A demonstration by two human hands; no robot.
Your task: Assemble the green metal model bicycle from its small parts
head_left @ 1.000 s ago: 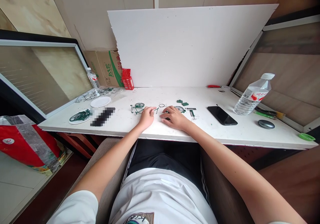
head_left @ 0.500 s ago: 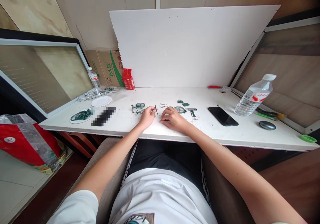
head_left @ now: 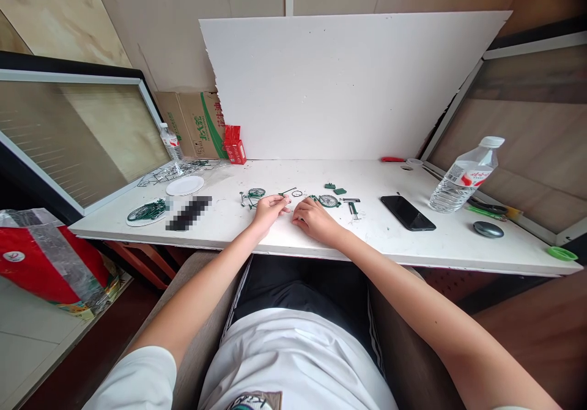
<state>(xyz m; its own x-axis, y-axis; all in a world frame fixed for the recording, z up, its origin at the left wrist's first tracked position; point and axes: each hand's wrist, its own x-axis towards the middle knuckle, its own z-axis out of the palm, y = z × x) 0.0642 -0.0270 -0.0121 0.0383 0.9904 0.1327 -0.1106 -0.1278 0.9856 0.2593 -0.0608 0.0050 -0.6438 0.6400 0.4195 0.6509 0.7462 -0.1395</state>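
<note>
My left hand (head_left: 271,209) is closed in a pinch above the table, its thumb and fingers on a thin dark stick-like model part (head_left: 288,190) that points up and to the right. Beside it, my right hand (head_left: 315,219) rests curled near the tabletop; its fingertips are partly hidden, and I cannot make out what they hold. To the left lies a small green model bicycle frame with a wheel (head_left: 257,193). Just beyond my hands are a thin ring (head_left: 297,194) and another spoked wheel (head_left: 329,201) with green parts. Small green blocks (head_left: 339,191) and a green-and-grey part (head_left: 353,207) lie farther right.
On the white table (head_left: 367,239) stand a water bottle (head_left: 465,175), a black phone (head_left: 408,213) and a grey oval object (head_left: 488,230) at right. At left are a plate of green parts (head_left: 147,212), a white lid (head_left: 184,185) and loose part frames (head_left: 177,172). A white board (head_left: 348,86) leans behind.
The thin part in my left hand has turned from nearly upright to a slant toward the right. My right fingers have curled in, and the dark piece seen under them is now hidden.
</note>
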